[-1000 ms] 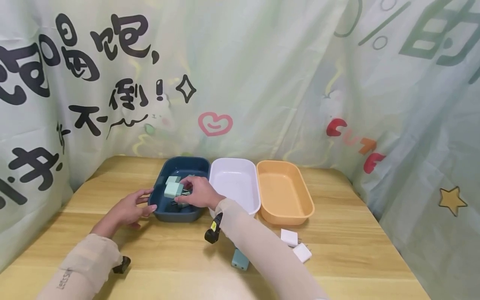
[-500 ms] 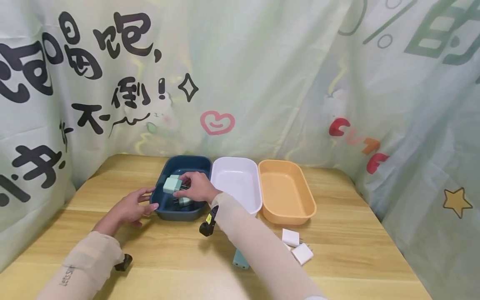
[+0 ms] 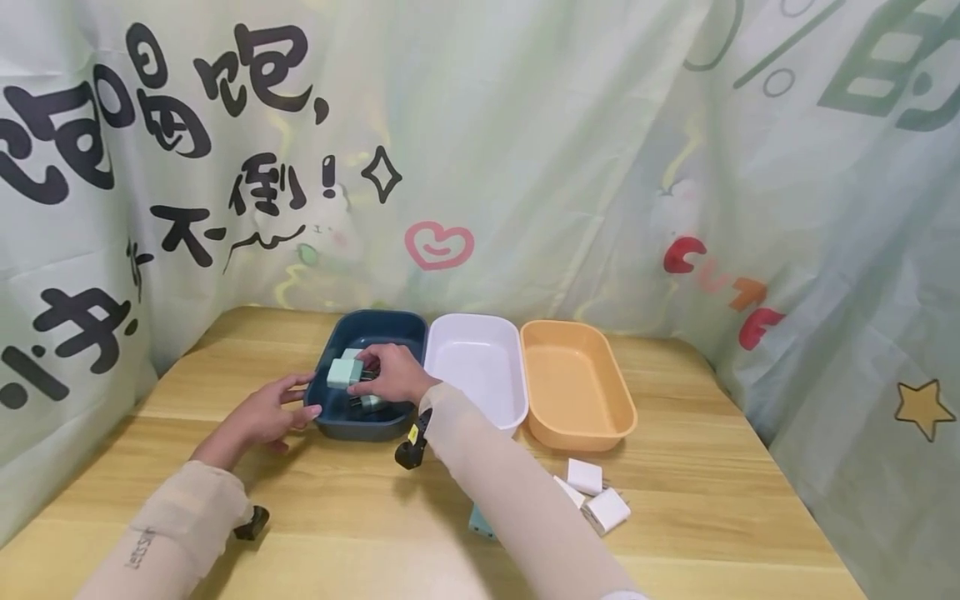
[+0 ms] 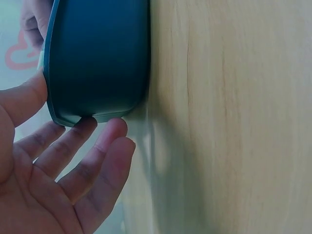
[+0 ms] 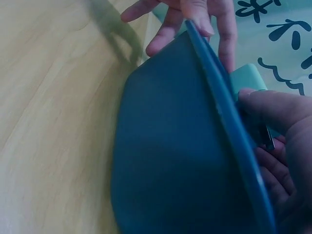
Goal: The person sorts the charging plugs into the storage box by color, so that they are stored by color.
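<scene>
My right hand pinches a mint-green plug-in charger by its prong end, over the inside of the dark blue tray. Its prongs point toward my palm. More chargers lie in that tray: a pale green one behind the held one, and another under my fingers, partly hidden. At the tray's near left corner is my left hand, thumb at the rim and fingertips against the end wall. The left wrist view shows its fingers spread and nearly straight against the tray.
A white tray and an orange tray stand side by side, right of the blue one. White chargers lie on the wooden table in front. My right forearm partly covers a teal charger. A printed curtain hangs behind.
My right hand, with the green charger, has shifted slightly left and away over the blue tray. The right forearm moved along, baring more of a white charger. My left hand stays at the tray's corner.
</scene>
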Tool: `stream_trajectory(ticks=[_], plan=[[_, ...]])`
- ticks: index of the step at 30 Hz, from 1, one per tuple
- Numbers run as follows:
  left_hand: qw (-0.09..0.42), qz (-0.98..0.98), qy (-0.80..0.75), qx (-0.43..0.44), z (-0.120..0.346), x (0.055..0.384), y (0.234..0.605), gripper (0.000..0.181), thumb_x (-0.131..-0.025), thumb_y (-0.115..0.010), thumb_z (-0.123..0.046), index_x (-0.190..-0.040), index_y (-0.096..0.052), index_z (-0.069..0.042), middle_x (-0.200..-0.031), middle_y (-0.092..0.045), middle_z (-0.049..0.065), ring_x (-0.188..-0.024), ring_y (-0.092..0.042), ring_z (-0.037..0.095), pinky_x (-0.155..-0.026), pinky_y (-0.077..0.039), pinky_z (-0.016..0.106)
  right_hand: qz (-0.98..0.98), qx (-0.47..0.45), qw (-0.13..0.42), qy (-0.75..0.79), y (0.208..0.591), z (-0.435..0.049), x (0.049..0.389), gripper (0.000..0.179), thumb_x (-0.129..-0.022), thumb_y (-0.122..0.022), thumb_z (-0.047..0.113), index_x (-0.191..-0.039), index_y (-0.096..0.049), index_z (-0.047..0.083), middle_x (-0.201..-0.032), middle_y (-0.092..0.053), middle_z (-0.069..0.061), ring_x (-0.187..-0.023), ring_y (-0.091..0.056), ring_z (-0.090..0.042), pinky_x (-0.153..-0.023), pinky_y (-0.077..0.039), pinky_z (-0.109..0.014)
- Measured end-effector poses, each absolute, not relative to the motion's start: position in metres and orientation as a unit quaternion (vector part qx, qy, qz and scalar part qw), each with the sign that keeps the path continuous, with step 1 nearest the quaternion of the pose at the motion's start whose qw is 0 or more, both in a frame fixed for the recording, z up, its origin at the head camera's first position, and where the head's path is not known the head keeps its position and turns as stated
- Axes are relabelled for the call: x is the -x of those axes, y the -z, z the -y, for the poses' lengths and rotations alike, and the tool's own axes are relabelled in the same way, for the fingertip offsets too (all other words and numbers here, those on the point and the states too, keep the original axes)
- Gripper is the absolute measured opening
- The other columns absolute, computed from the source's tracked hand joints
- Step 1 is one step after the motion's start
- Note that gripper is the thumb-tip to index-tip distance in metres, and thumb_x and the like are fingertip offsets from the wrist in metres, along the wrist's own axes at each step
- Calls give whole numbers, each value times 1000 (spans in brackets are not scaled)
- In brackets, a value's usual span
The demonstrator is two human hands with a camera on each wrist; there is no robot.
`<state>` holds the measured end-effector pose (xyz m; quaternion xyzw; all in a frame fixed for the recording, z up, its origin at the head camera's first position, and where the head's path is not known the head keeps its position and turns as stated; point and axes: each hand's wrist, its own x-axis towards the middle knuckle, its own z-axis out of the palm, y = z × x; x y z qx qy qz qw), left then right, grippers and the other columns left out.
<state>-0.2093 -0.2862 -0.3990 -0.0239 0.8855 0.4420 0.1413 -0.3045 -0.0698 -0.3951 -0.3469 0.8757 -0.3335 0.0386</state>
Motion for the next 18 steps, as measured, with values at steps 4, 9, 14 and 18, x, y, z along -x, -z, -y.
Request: stream_trajectory(ticks=[4,9,14,18], plan=[[140,-887,-441,14,284,212,396,80,-93,-67,-33,-153,-22,-5,-148,-28,34,-104,-62,39,-65,-57,43,-870,357,34,339,393,67,305,52,-79,-83,30,-121,-65,4,-109,-68,-4,-96,-62,-9,-85,-45,-15],[135,-891,-434,15,283,213,394,80,-93,-67,-32,-153,-22,-5,-147,-30,34,-101,-62,38,-64,-57,42,-859,364,36,358,393,63,304,54,-79,-83,27,-123,-63,3,-113,-68,-7,-102,-62,-13,-87,-45,-15],[138,-889,-437,16,283,210,397,81,-92,-68,-33,-153,-22,-5,-146,-30,35,-100,-63,36,-63,-57,42,-856,384,41,344,394,59,299,54,-79,-82,27,-125,-63,5,-116,-67,-5,-104,-60,-10,-90,-43,-15],[137,-889,-436,20,284,209,396,82,-92,-68,-33,-152,-22,-4,-146,-30,35,-100,-63,36,-63,-56,41,-844,410,41,342,392,54,295,54,-79,-82,26,-125,-62,5,-118,-66,-6,-107,-59,-11,-92,-42,-15]])
